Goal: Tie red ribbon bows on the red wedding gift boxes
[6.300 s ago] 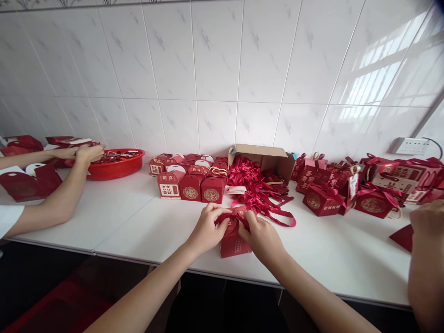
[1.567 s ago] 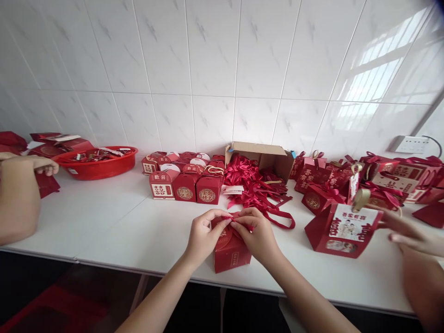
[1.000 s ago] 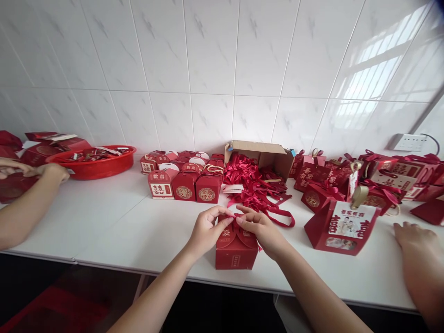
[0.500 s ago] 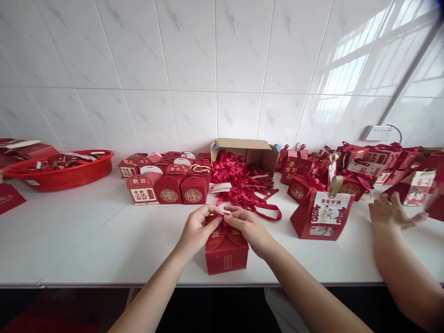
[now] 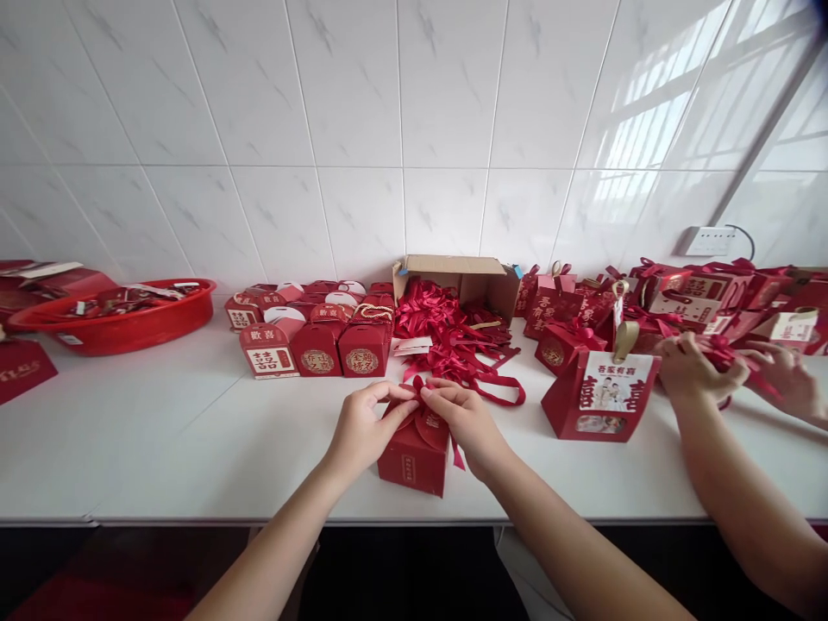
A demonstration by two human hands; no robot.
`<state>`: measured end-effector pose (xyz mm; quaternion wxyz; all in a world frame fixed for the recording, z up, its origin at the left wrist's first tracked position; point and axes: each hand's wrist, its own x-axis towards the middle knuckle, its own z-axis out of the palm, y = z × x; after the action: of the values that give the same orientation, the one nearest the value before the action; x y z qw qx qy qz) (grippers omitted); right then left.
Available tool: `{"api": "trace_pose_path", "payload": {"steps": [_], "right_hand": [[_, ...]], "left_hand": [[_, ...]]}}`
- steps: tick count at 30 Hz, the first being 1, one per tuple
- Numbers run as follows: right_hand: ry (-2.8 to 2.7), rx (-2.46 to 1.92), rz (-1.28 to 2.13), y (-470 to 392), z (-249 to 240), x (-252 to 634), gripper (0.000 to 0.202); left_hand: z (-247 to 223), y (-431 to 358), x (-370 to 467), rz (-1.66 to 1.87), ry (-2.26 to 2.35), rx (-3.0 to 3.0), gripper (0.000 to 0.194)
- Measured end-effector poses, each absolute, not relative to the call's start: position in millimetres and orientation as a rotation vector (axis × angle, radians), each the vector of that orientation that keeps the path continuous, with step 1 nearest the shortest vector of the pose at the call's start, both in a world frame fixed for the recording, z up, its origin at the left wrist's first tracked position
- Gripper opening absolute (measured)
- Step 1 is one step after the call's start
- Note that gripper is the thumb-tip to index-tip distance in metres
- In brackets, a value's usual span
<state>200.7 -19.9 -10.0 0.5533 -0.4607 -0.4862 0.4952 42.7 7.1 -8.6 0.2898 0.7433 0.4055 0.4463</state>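
Note:
A red gift box [image 5: 412, 459] with gold print stands near the table's front edge, in front of me. On its top is a red ribbon [image 5: 419, 387], looped like a bow. My left hand [image 5: 373, 423] pinches the ribbon's left side between thumb and forefinger. From the right, my right hand [image 5: 462, 418] pinches its other side. One ribbon end hangs down at the box's right side, below my right fingers. Just behind the box lies a heap of red ribbons [image 5: 446, 345], spilling out of a cardboard box [image 5: 456, 264].
Closed red boxes [image 5: 316, 349] stand in rows at left of centre. Further left is a red basin [image 5: 129, 329] of small packets. A red box with a picture [image 5: 605, 397] stands right, by another person's hands [image 5: 702, 371] and many boxes. A tiled wall is behind.
The bow loops now show between my fingers, and the box has turned slightly, with a ribbon end now hanging at its right. The other person's hands now hold a ribboned box.

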Motion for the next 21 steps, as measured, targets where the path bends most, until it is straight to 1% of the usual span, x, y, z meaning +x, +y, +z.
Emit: {"api": "trace_pose_path", "payload": {"steps": [3,5,6,7,11,12,14,18,21], "right_hand": [[-1.232,-1.150,1.165,-27,-5,205,0.039],[-1.392,-1.191,1.072,-31,-2,210,0.044],[-1.482,-1.216,1.000,-33,0,214,0.043],[-1.564,-1.248,0.916,-34,0,218,0.039],[-1.757,-1.334,0.611,-40,4,232,0.010],[-1.779,-1.343,0.559,-43,6,234,0.006],[-1.834,-1.385,0.511,-50,13,239,0.011],[-1.987,-1.488,0.579,-60,34,245,0.025],[-1.998,-1.415,0.613,-46,42,241,0.034]], "left_hand": [[-10,9,40,1.185,1.107,1.988,0.014],[-9,10,38,1.161,1.088,2.009,0.013],[-8,10,37,1.134,1.068,2.019,0.012],[-7,10,35,1.100,1.046,2.030,0.012],[0,9,31,0.954,0.953,2.064,0.009],[3,8,30,0.926,0.939,2.069,0.009],[7,7,28,0.879,0.923,2.079,0.009],[15,6,26,0.818,0.918,2.127,0.009],[22,6,25,0.781,0.903,2.182,0.010]]}}
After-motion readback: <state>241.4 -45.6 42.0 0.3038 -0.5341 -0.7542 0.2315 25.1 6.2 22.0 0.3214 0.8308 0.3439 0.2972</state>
